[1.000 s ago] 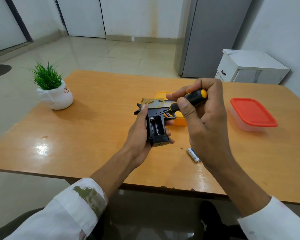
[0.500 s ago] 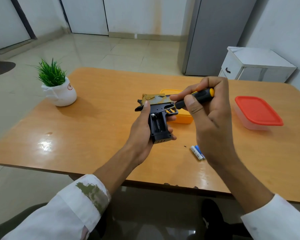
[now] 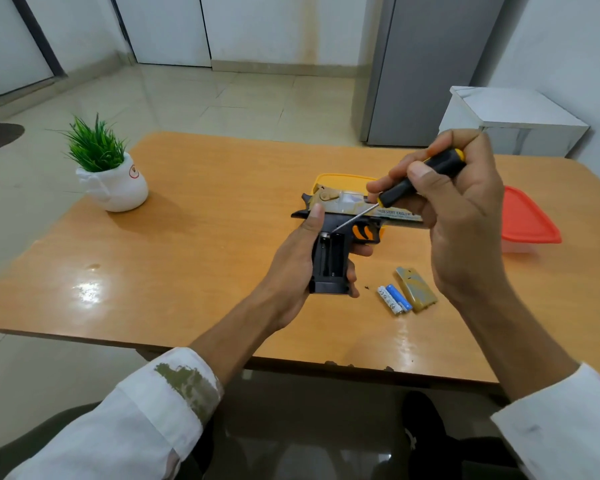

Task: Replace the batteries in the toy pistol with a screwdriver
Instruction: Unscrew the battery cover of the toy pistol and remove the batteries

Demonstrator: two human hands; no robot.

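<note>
My left hand (image 3: 293, 268) grips the black handle of the toy pistol (image 3: 333, 237), held above the table with its battery bay open and facing me. The gold slide points right. My right hand (image 3: 461, 216) pinches a black-and-yellow screwdriver (image 3: 413, 183); its thin shaft slants down-left and the tip sits at the top of the open bay. Two batteries (image 3: 394, 298), one white and one blue, lie side by side on the table. The gold battery cover (image 3: 416, 288) lies right of them.
A yellow container (image 3: 343, 180) sits behind the pistol. A clear box with a red lid (image 3: 527, 220) stands at the right. A small potted plant (image 3: 110, 174) is at the far left of the wooden table (image 3: 194, 258). A tiny dark speck lies near the batteries.
My right hand has lifted and shifted right, uncovering the batteries and cover on the table. The screwdriver tip now reaches the top of the bay. The pistol stays in my left hand.
</note>
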